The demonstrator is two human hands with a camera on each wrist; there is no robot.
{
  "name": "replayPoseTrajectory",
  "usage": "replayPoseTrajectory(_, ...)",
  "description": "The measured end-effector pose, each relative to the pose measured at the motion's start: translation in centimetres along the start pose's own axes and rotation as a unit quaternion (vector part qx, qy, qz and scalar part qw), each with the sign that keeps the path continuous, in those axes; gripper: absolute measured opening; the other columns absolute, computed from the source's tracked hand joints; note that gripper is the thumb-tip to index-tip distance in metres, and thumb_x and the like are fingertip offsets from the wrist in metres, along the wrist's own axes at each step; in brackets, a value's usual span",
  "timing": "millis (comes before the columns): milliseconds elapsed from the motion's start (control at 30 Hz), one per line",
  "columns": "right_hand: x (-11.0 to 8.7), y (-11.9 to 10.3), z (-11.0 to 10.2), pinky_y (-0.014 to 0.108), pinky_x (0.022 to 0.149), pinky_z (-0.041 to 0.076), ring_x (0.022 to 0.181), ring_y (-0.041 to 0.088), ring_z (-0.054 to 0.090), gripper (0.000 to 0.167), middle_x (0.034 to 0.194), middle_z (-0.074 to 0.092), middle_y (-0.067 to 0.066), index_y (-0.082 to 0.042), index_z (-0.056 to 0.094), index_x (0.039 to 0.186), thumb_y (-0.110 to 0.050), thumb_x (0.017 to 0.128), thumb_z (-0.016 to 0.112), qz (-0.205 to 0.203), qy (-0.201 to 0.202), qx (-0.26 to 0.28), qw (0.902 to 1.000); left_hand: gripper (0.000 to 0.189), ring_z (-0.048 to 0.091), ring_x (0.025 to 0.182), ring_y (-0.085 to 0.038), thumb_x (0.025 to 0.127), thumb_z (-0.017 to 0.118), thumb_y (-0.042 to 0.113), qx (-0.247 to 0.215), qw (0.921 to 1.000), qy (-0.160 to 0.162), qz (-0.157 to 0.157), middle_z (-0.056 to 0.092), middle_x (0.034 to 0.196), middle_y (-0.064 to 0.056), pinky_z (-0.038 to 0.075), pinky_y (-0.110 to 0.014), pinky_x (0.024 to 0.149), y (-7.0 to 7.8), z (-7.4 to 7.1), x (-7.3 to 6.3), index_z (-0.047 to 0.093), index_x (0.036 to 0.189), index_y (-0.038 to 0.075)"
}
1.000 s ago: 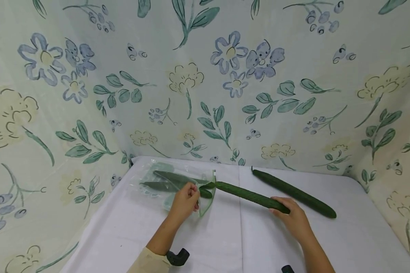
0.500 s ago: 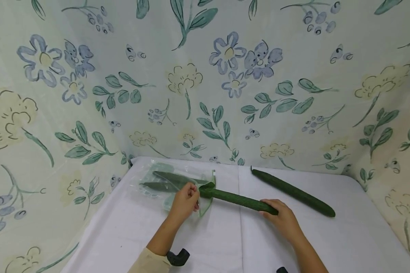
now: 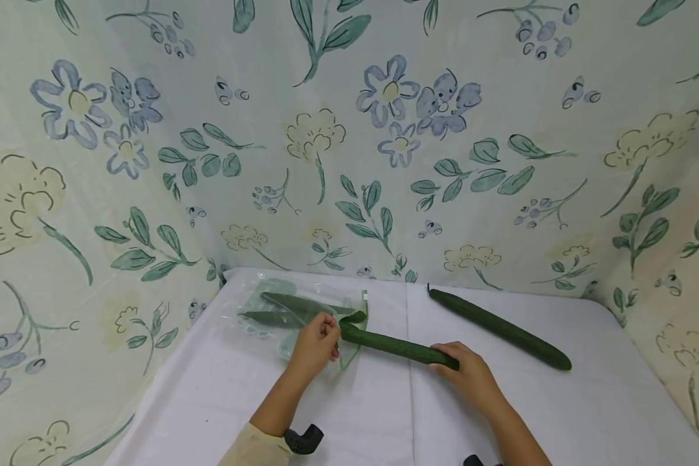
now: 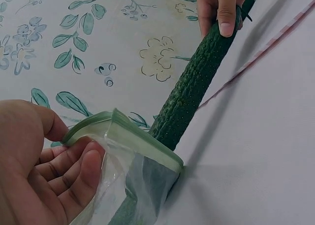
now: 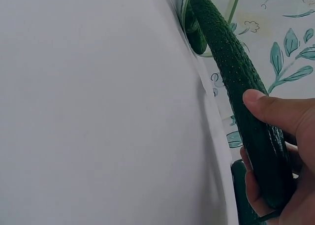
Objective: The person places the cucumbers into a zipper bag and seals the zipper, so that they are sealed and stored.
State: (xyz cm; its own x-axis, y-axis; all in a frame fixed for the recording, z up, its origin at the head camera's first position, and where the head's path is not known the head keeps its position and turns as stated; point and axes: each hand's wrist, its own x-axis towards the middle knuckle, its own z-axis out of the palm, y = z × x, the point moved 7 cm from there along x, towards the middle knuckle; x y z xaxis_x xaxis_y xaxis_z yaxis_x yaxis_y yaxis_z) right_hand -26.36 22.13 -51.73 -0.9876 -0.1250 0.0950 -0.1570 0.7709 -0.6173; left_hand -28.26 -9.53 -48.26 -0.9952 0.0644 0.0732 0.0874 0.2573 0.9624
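A clear plastic zip bag [image 4: 147,153] with a green edge lies on the left of the table, with other cucumbers [image 3: 274,318] inside it. My left hand [image 3: 315,339] pinches the bag's rim between thumb and fingers, and its mouth gapes to the right. My right hand [image 3: 465,370] grips one end of a long, bumpy cucumber [image 3: 393,346]. That cucumber's far end is at the bag's mouth; in the left wrist view it passes behind the green rim [image 4: 147,144]. In the right wrist view the thumb [image 5: 266,104] lies along the cucumber [image 5: 236,72].
Another cucumber [image 3: 501,329] lies slantwise at the right rear of the white-covered table [image 3: 210,401]. A floral cloth [image 3: 349,142] hangs behind and at the sides. Black curved pieces [image 3: 304,439] sit at the wrists.
My right hand has moved left with the cucumber, bringing its far end into the bag's mouth. The left hand stays in place on the rim.
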Motion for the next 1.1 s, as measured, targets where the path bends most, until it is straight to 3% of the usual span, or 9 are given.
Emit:
replayPoseTrajectory(367, 0.7, -1.1, 1.3, 0.052, 0.096, 0.054, 0.111, 0.027, 0.067, 0.041, 0.121, 0.069, 0.003, -0.016, 0.071, 0.125, -0.029, 0.087, 0.078, -0.01, -0.004, -0.025, 0.9996, 0.009, 0.062, 0.056, -0.017, 0.098, 0.052, 0.013, 0.008, 1.0, -0.003, -0.001, 0.057, 0.073, -0.003, 0.059, -0.029, 0.052, -0.3, 0.1, 0.2, 0.056, 0.102, 0.006)
replayPoseTrajectory(1100, 2.3, -4.2, 4.3, 0.048, 0.092, 0.056, 0.106, 0.023, 0.068, 0.04, 0.116, 0.071, 0.004, -0.013, 0.073, 0.122, -0.029, 0.086, 0.079, -0.027, 0.005, -0.013, 0.9995, 0.02, 0.063, 0.057, -0.018, 0.099, 0.051, 0.013, 0.004, 0.9998, -0.016, -0.009, 0.059, 0.075, -0.006, 0.059, -0.03, 0.053, -0.4, 0.3, 0.0, 0.056, 0.11, -0.003)
